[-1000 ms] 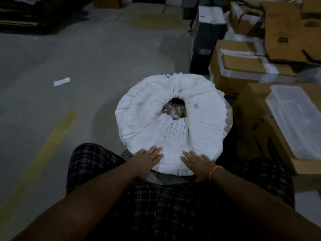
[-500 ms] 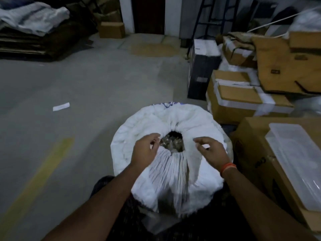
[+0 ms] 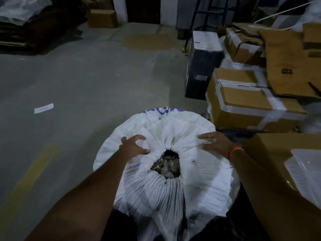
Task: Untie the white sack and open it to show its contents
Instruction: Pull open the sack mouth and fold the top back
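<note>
A big white woven sack (image 3: 199,181) stands on the floor in front of me, its gathered top rolled down around a small round opening. Dark brownish lumpy contents (image 3: 165,165) show through that hole; I cannot tell what they are. My left hand (image 3: 132,146) is on the roll left of the opening, with fingers and thumb curled round a fold of the fabric. On the roll to the right of the opening lies my right hand (image 3: 213,141), fingers straight; its wrist carries an orange band. Blue print marks the sack's far side.
Taped cardboard boxes (image 3: 246,103) and a dark box (image 3: 201,65) crowd close on the right. Nearer right, a carton (image 3: 271,152) carries a clear plastic lid (image 3: 305,169). Bare concrete floor (image 3: 83,80) spreads left, with a paper slip (image 3: 43,108) and a yellow line.
Both hands moved from the sack's near edge up to its opening, then spread apart onto the roll at either side. The hole looks slightly wider, and the camera came closer.
</note>
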Tool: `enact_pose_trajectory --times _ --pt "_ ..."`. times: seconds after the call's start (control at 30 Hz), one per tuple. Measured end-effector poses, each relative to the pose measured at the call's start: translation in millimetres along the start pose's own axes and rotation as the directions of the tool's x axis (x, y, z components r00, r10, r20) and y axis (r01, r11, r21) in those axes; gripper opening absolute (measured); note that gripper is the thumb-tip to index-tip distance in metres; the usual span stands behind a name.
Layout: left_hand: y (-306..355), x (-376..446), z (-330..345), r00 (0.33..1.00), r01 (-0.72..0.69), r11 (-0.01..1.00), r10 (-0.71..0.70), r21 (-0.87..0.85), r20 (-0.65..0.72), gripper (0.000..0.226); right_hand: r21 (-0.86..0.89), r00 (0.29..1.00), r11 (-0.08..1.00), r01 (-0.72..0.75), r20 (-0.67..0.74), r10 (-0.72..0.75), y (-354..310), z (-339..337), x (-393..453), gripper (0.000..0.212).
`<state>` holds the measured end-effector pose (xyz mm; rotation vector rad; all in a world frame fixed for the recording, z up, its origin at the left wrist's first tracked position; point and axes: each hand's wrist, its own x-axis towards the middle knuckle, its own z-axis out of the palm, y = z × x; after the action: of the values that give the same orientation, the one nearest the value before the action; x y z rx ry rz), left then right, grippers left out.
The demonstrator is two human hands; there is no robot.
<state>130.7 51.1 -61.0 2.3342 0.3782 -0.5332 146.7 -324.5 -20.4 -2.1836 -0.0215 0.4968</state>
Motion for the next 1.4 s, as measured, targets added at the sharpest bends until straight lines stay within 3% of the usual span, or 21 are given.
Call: enact_pose_trajectory --times 0.13,0.27,0.33,0.53,0.63,0.73,0.83,0.9,1.0,1.03,1.1,1.17,1.27,1.4 --pt "-3.9 22.2 -10.0 0.968 -0.241 0.965 0.247 -0.1 0.045 0.047 -0.104 0.991 0.987 0.126 0.068 -0.119 -1.9 -20.8 17.1 0.041" --pt "0.2 41.5 -15.2 0.849 -0.499 0.866 0.498 0.046 -0.176 0.035 -0.326 0.973 0.918 0.227 0.035 -0.228 -1.2 -22.0 42.0 0.043" --pt "5.6 46.8 -15.1 0.797 -0.523 0.842 0.538 0.131 -0.275 0.036 -0.369 0.972 0.905 0.213 -0.013 -0.235 5.2 -18.6 51.8 0.045" --pt "-10.6 63.3 -7.8 0.908 -0.261 0.952 0.299 0.163 -0.292 0.049 -0.41 0.99 0.912 0.029 -0.116 -0.084 35.6 -26.6 50.8 0.045" --pt "-23.3 65.2 -7.2 0.908 -0.191 0.947 0.27 0.257 -0.319 0.045 -0.33 0.987 0.944 0.01 -0.149 -0.063 43.2 -31.6 53.3 0.043" --pt "-30.6 72.1 -14.0 0.93 -0.148 0.96 0.217 0.239 -0.295 0.043 -0.26 0.986 0.966 -0.005 -0.16 -0.038 49.1 -36.3 56.8 0.039" --pt "-32.8 87.4 -26.2 0.928 -0.289 0.951 0.306 0.109 -0.211 0.057 -0.064 0.98 0.997 0.051 -0.189 -0.062 50.6 -43.8 58.3 0.037" --pt "-27.3 93.0 -34.3 0.9 -0.409 0.912 0.4 -0.023 -0.174 0.054 0.104 0.973 0.99 0.095 -0.222 -0.07 47.2 -47.8 57.4 0.037" --pt "-17.9 102.5 -40.5 0.892 -0.434 0.892 0.405 -0.126 -0.202 0.052 0.223 0.963 0.971 0.083 -0.269 -0.021 43.9 -47.7 58.9 0.04" --pt "-17.2 104.5 -39.1 0.896 -0.422 0.898 0.393 -0.122 -0.209 0.052 0.193 0.96 0.979 0.069 -0.278 -0.013 46.5 -45.5 60.7 0.04" --pt "-21.9 108.8 -32.6 0.913 -0.366 0.931 0.355 -0.018 -0.198 0.054 -0.036 0.963 0.999 0.005 -0.268 -0.015 52.2 -36.9 63.6 0.036" --pt "-26.6 108.7 -22.9 0.947 -0.236 0.947 0.274 0.218 -0.165 0.057 -0.227 0.959 0.972 -0.062 -0.283 -0.005 59.6 -27.7 69.9 0.035" --pt "-23.7 104.1 -10.1 0.971 -0.086 0.879 0.18 0.47 -0.158 0.05 -0.23 0.951 0.963 -0.137 -0.302 0.063 66.7 -19.2 78.2 0.031" --pt "-34.7 105.9 -6.2 0.976 -0.118 0.889 0.187 0.442 -0.116 0.058 -0.314 0.955 0.933 -0.178 -0.286 0.086 84.9 -19.5 83.1 0.031"
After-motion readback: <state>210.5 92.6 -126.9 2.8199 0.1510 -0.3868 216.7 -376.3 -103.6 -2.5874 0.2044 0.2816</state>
